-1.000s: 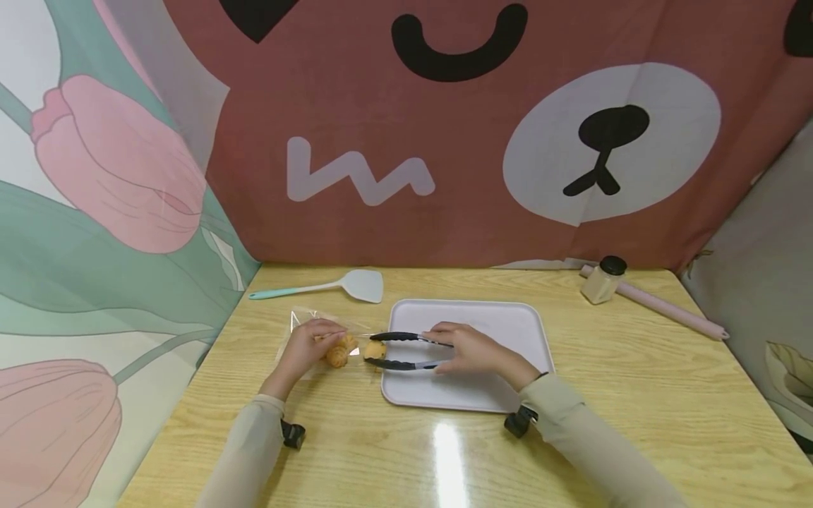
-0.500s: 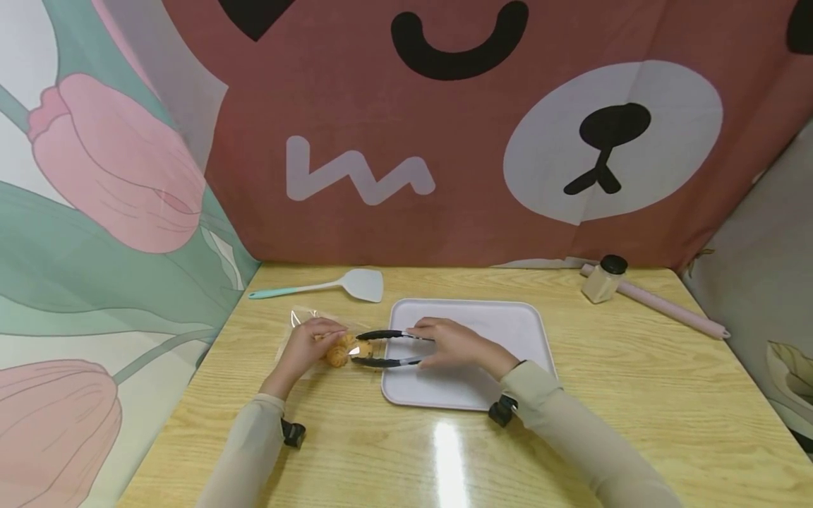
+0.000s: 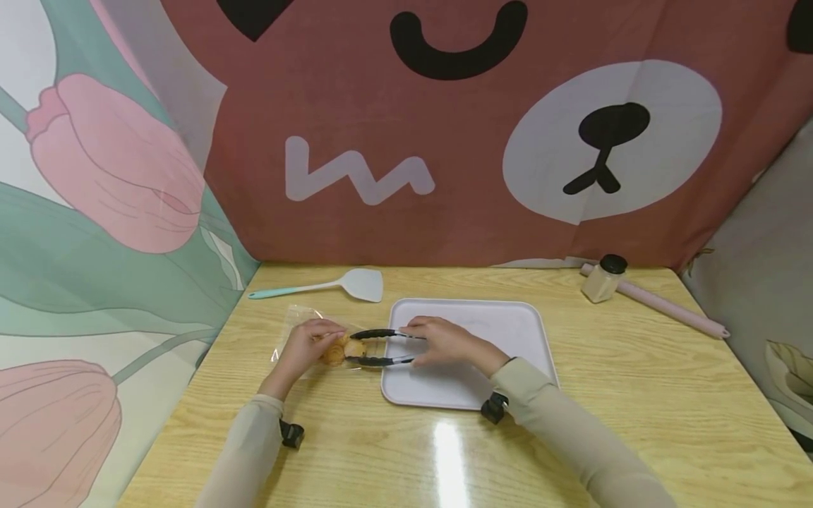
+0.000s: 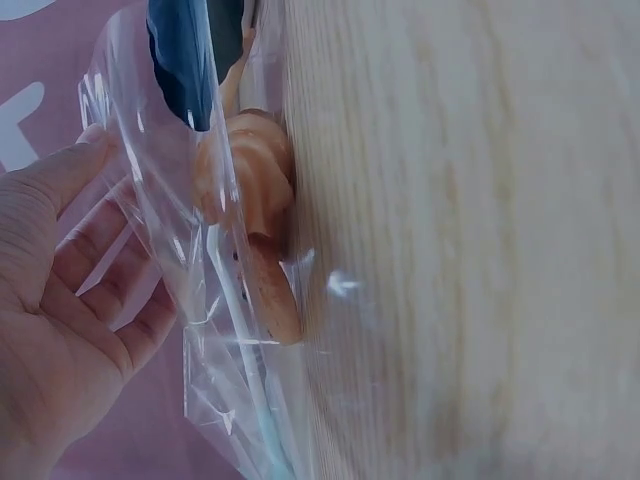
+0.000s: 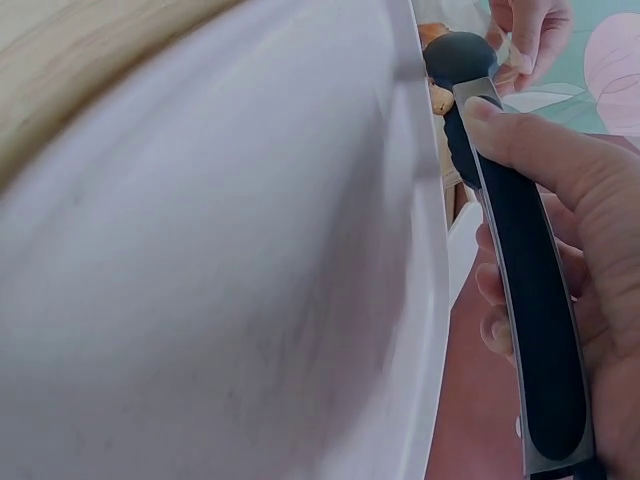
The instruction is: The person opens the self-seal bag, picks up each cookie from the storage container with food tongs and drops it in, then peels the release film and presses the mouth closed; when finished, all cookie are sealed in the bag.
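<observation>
Between left grip and right grip: pastries in clear bag | left pinching bag | right clasping tongs

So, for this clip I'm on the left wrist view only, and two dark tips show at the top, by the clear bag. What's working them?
Observer: The right hand; it grips the tongs those tips belong to.
Operator: I can't see that hand at all. What is under it?
Observer: A tray; the head view shows the hand over it.
Operator: And what's farther off, at the back right?
Observer: A black-lidded jar, beside a pink rod.
</observation>
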`<state>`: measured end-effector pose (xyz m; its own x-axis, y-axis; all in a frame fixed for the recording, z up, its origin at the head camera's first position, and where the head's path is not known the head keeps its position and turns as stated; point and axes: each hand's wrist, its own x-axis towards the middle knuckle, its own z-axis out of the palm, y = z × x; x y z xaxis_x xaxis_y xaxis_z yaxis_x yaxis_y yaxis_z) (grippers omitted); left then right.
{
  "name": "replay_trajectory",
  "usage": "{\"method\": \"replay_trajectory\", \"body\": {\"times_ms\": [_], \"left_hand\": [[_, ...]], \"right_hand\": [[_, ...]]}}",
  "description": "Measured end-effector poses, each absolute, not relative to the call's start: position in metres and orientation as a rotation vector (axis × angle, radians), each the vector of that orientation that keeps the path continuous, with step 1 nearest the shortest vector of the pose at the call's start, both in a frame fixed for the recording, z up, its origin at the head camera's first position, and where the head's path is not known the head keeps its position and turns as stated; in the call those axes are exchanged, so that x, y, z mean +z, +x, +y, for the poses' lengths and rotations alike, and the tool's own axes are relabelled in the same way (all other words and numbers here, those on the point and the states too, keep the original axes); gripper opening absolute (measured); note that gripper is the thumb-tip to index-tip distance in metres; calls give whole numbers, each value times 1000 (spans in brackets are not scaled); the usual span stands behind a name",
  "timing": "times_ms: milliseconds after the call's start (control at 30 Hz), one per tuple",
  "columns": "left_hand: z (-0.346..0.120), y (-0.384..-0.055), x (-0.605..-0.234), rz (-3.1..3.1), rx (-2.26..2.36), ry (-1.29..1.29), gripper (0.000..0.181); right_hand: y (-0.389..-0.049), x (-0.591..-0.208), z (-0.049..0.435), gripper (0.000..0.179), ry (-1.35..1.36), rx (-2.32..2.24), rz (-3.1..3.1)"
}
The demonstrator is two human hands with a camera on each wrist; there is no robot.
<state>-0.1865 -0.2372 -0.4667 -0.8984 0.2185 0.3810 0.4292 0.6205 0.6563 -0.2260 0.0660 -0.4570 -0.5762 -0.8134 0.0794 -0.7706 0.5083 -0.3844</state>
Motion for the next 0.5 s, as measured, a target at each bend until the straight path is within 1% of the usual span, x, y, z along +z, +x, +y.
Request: {"method": "replay_trajectory", "body": {"times_ms": [500], "left_hand": [[-241, -189, -470, -2552, -1142, -565, 9]], "right_hand": [[-228, -459, 55, 67, -1416, -561, 2626]]}}
